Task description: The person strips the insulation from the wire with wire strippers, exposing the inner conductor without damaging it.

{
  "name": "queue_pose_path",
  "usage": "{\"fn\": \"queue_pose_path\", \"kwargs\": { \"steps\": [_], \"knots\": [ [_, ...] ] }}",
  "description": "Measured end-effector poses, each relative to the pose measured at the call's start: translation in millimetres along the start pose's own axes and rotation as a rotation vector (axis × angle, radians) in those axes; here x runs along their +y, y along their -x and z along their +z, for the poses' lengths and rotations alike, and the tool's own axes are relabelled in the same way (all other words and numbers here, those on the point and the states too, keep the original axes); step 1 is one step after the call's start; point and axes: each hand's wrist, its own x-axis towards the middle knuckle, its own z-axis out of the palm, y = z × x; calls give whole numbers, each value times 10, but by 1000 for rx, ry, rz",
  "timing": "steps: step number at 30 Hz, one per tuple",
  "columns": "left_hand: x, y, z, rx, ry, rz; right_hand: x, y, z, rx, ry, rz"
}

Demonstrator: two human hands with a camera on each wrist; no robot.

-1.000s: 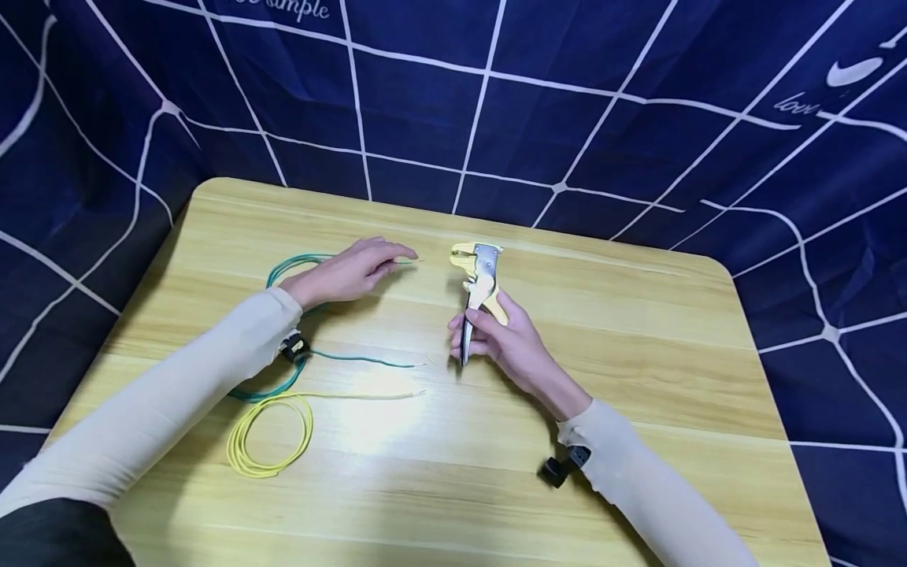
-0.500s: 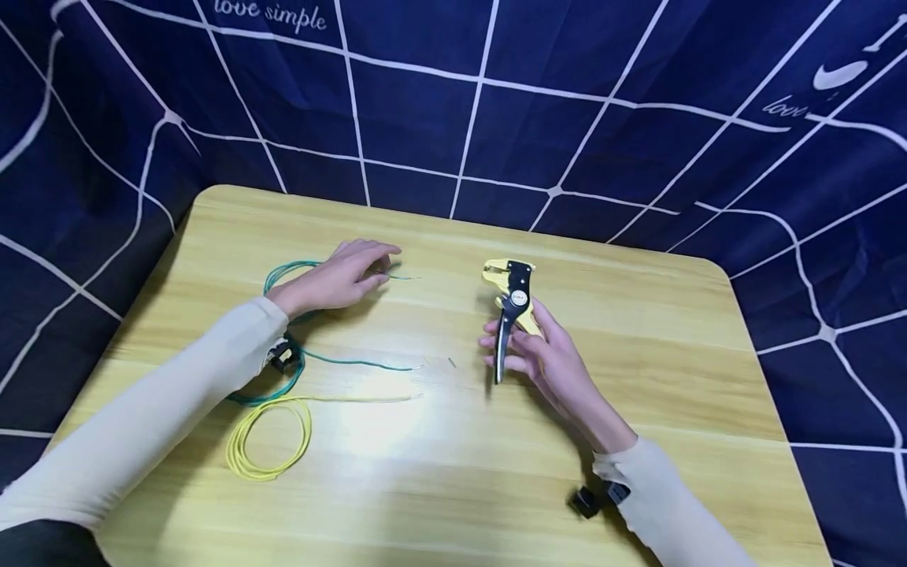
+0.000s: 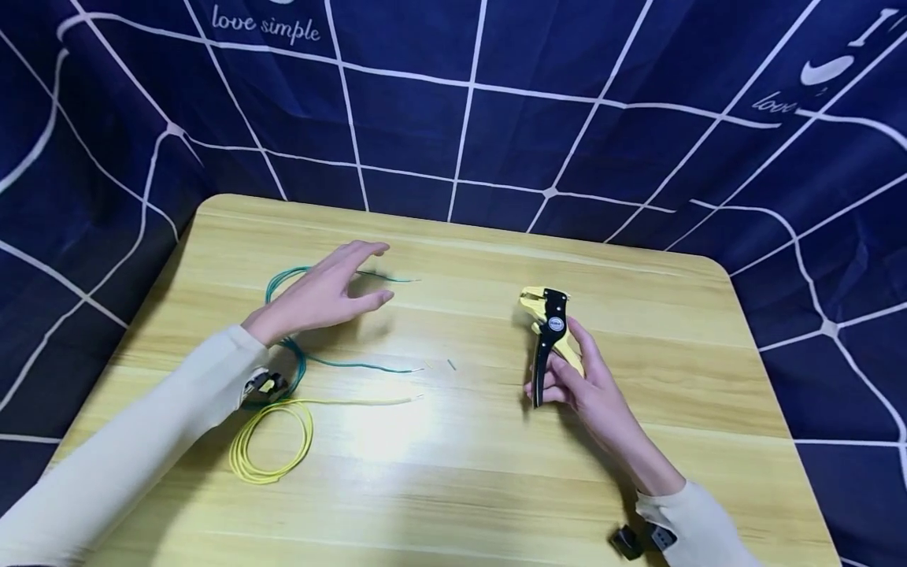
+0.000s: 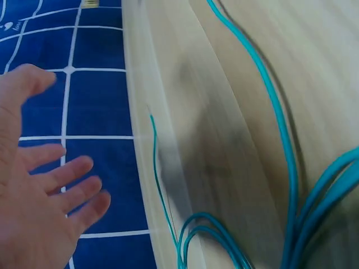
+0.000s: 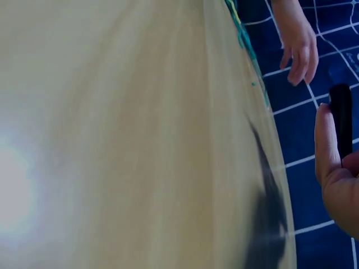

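My right hand [image 3: 591, 394] grips the handles of a black and yellow wire stripper [image 3: 553, 331], its head pointing away from me. In the right wrist view only a dark handle [image 5: 341, 120] of it shows beside the fingers. Over a coil of green wire [image 3: 279, 277] my left hand [image 3: 322, 287] is spread and holds nothing. One stripped end of that wire [image 4: 155, 140] lies on the table past the fingers; another green end [image 3: 368, 365] lies nearer me. A yellow wire coil [image 3: 241, 449] sits in front, its bare end pointing right.
Everything lies on a light wood table [image 3: 453, 504] with rounded far corners. A small green scrap of insulation [image 3: 451, 365] and a tiny yellow one [image 3: 428, 364] lie mid-table. A dark blue curtain [image 3: 411, 102] with white lines surrounds the table.
My right hand has carried the wire stripper right and toward me, turning its black side up. My left hand has let go of the green wire end and drawn back left, fingers spreading.
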Motion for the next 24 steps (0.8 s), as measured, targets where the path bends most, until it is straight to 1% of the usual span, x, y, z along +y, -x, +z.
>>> {"fn": "queue_pose_path", "kwargs": {
  "steps": [3,6,8,12,14,17,20,24],
  "knots": [
    [48,105,20,50,-9,-5,23,79,-83,-21,-34,-9],
    [96,221,60,81,-22,18,48,165,-164,-30,-59,-12],
    [139,299,86,71,-21,29,70,225,-220,-19,-72,-3],
    [257,461,141,23,-11,47,122,317,-325,8,-89,39],
    [313,537,184,10,-18,61,149,345,-368,13,-91,58],
    [386,636,245,6,-57,103,187,374,-417,20,-79,75],
    [438,729,273,15,-87,142,209,394,-442,28,-85,84],
    [479,832,267,30,-98,158,219,421,-456,37,-103,97]
  ]
}}
